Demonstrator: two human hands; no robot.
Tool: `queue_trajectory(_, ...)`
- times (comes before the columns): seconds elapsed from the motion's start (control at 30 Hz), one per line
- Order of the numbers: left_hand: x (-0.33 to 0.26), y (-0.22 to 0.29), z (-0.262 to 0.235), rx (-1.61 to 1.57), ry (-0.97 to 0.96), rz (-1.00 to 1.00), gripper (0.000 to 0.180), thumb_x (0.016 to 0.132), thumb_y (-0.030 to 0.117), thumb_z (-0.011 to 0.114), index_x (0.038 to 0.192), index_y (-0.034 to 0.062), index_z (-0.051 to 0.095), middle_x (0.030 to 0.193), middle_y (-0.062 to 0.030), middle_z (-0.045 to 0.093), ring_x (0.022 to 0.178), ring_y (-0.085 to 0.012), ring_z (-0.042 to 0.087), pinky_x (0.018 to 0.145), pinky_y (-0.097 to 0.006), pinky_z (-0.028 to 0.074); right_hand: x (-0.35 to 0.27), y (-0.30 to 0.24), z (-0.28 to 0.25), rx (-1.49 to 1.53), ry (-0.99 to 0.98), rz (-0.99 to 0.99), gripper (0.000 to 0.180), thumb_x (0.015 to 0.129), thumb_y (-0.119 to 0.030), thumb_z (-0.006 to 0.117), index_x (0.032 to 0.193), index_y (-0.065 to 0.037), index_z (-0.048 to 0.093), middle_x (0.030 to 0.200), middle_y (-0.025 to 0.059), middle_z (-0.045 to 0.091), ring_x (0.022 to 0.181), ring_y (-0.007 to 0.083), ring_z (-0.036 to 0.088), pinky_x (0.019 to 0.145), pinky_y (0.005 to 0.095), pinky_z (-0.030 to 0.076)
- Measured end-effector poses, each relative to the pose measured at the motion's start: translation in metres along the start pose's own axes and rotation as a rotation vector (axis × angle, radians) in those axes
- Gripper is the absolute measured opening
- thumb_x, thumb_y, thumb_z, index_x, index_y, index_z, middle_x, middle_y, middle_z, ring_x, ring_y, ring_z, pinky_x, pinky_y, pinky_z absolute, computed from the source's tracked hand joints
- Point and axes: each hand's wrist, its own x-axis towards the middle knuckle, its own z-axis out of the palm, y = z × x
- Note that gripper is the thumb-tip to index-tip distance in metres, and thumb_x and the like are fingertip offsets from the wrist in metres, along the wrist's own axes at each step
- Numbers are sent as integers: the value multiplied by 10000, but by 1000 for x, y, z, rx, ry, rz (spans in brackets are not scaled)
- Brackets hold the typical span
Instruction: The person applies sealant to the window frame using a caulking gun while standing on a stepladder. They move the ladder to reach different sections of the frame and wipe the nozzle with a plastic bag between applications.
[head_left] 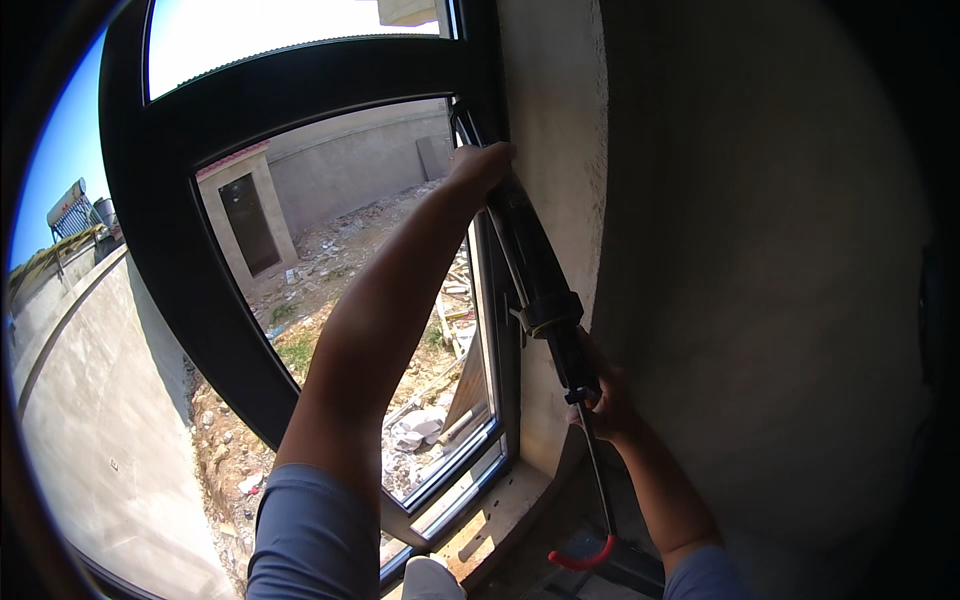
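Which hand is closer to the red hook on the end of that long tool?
The right hand. It grips the back part of the caulking gun, above the red hook; the left hand holds the gun much farther up.

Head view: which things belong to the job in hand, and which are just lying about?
In the job:
black caulking gun, gripped by left hand and right hand;
dark window frame, apparently, at the gun's front end.

Lying about, outside:
rubble;
pale heap;
brown board.
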Motion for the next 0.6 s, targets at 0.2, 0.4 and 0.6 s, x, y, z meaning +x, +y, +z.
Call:
queue_trajectory(0.2, -20, 13, -5, 78, -25, -27, 497, 905, 286, 711, 1204, -98, 607, 1012, -184, 694, 863, -269, 740, 759, -401, 611, 11, -11, 3, -171, 98, -39, 865, 868, -182, 808, 1618, -100, 386, 765, 0, 611, 610, 81, 539, 569, 250, 467)
queue_trajectory(0.4, -40, 20, -25, -279, -217, 55, 950, 869, 293, 716, 1518, -27, 101, 1059, -183, 673, 817, -249, 719, 700, -418, 614, 11, -57, 16, -124, 178, 241, 470, 1009, -411, 703, 1211, -5, 579, 800, -4, 554, 613, 94, 529, 571, 247, 459)
queue_trajectory(0.6, -67, 0, -23, -819, -331, 220, 1260, 886, 290, 731, 1609, 204, -297, 1159, -198, 624, 871, -271, 700, 700, -428, 626, 31, -111, 37, -118, 395, 224, 950, 989, -678, 565, 1585, 18, 311, 1516, 183, 494, 1402, 286, 476, 1208, 473, 341)
